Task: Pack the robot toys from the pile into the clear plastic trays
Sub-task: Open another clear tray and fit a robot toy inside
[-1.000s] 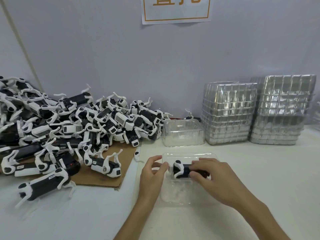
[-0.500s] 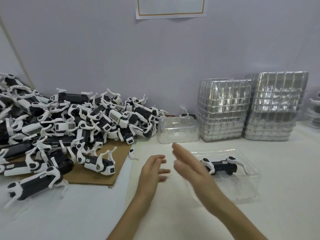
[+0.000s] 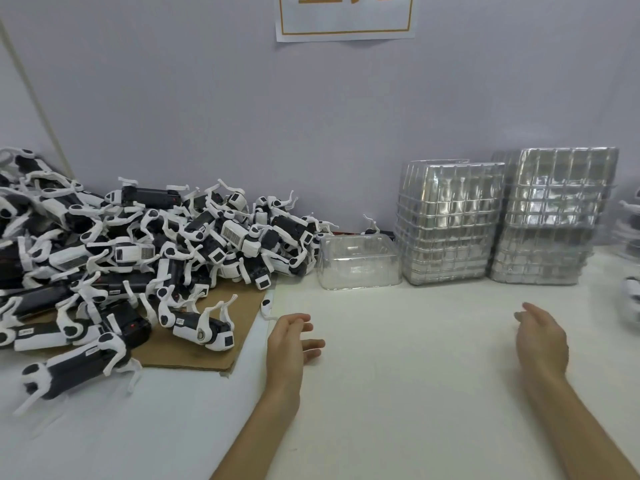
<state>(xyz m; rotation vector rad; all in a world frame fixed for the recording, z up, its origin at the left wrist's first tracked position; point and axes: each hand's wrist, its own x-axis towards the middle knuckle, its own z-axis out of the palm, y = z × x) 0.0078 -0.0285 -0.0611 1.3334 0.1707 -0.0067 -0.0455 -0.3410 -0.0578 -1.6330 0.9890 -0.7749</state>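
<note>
Clear trays [image 3: 450,223] stand stacked by the wall [image 3: 311,133], with one loose tray [image 3: 358,263] just beside the toy pile [image 3: 138,258] on cardboard [image 3: 194,355], presumably for easy reach. The left hand [image 3: 294,344], near the pile, and the right hand [image 3: 542,344] hover over the table [image 3: 415,375], fingers loosely apart and gripping nothing, seemingly ready to pick.

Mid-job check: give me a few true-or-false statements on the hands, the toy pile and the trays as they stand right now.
1. The left hand and the right hand both hold nothing. True.
2. The single clear tray has a robot toy in it. False: no toy shows inside it.
3. The pile of robot toys lies on the person's right. False: it lies on the left, partly on the cardboard.
4. A first stack of clear trays and a second stack stand to the right of the single tray. True.
</note>
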